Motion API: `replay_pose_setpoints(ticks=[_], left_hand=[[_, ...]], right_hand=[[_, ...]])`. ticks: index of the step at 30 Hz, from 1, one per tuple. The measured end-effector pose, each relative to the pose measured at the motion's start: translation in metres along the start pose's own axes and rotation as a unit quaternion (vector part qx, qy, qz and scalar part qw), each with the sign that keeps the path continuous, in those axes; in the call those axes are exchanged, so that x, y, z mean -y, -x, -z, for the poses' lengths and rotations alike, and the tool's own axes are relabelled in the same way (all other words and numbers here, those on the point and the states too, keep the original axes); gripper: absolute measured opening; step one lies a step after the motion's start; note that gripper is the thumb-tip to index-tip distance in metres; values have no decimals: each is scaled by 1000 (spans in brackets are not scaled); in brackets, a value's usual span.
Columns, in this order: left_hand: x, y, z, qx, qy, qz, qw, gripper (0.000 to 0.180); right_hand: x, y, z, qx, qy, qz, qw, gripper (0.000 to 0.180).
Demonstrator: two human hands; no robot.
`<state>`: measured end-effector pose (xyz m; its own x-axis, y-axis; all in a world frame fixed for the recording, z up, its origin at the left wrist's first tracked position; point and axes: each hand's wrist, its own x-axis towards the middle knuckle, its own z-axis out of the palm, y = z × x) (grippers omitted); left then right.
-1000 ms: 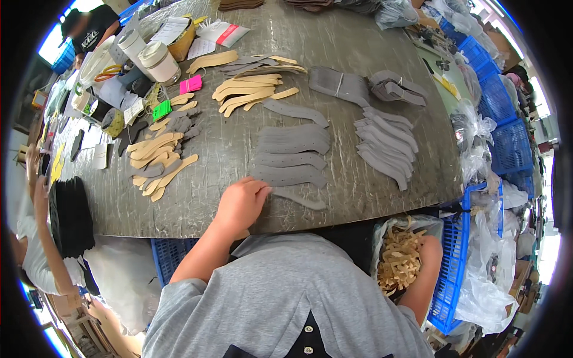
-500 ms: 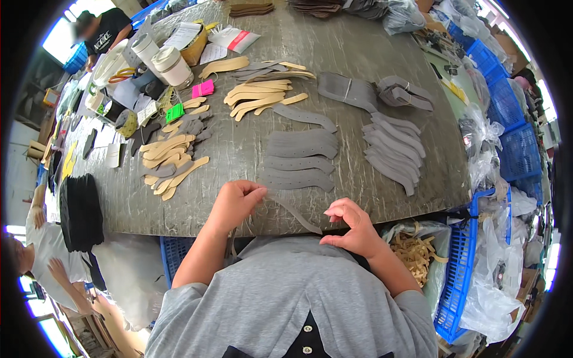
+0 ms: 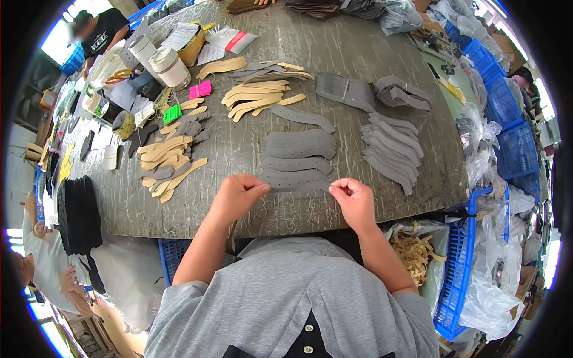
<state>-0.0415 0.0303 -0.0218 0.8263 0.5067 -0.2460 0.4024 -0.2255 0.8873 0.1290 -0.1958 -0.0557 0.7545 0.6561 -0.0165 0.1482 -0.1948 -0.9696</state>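
Both my hands are over the near part of the table, one at each end of a grey curved strap piece point(image 3: 298, 186). My left hand point(image 3: 237, 196) is closed, thumb and fingers pinching its left end. On the other end my right hand point(image 3: 356, 201) is pinched as well. The strap lies stretched between them, against the near side of a column of overlapping grey strap pieces point(image 3: 300, 145) with small holes along them. To the right are a fanned pile of grey straps point(image 3: 391, 152) and a tied grey bundle point(image 3: 346, 89).
Cream and grey pieces point(image 3: 170, 152) lie at left, with more cream pieces point(image 3: 253, 95) farther back. White jars point(image 3: 170, 64), tags and tape crowd the far left. Blue crates point(image 3: 459, 262) and a bag of cream scraps point(image 3: 415, 256) flank the right edge. Other people are at left.
My right hand has moved up and closed on the strap's loose end. The strap, which trailed toward the table edge, now runs straight across. Another person's fingers have appeared at the far edge.
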Motion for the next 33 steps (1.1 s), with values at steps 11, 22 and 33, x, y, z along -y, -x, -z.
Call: replay_pose_setpoints(ticks=[11, 22, 33], left_hand=[[12, -27, -12, -52, -92, 50, 993, 18], [15, -32, -13, -41, -96, 45, 994, 17], [13, -32, -11, -32, -98, 53, 993, 16]], right_hand=[[-9, -24, -8, -11, 52, -40, 998, 36], [-10, -25, -8, 7, 79, -52, 995, 34], [-14, -27, -9, -7, 109, -50, 993, 32]])
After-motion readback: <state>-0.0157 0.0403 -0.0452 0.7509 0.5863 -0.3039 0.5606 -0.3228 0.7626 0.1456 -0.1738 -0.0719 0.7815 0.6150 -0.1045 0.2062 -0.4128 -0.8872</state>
